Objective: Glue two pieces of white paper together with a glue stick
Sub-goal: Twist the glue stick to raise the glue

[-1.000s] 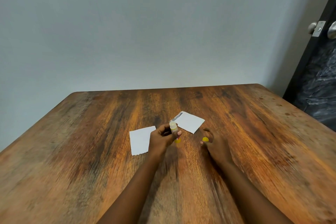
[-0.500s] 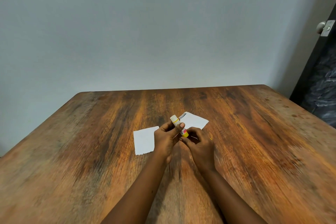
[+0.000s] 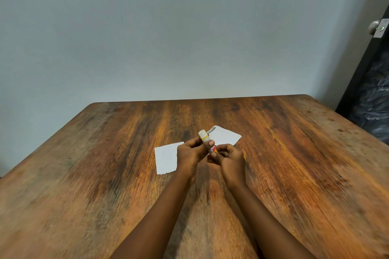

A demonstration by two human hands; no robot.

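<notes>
A broad wooden desk is seen filling the lower half of the view, its far edge set against a plain grey wall and its far right corner rounded off near a dark door with a metal knob. Wide stretches of bare wood are left open to the left, to the right and in front of the hands, while the near edge of the desk is cut off by the frame.

Two forearms are brought in from the bottom of the view and are met above the middle of the desk. The left hand is curled closed around the upper part of the glue stick, with the thumb pressed against its side. The right hand is closed in a narrow pinch on the lower, red and yellow end of the same stick. A small yellow piece is glimpsed at the outer side of the right hand; what it is cannot be told.

The glue stick is held tilted, its pale top pointed up and away, raised clear of the desk.

Two pieces of white paper are laid flat and apart: the left paper is partly hidden by the left hand, and the right paper lies just beyond both hands, one corner turned up slightly.
</notes>
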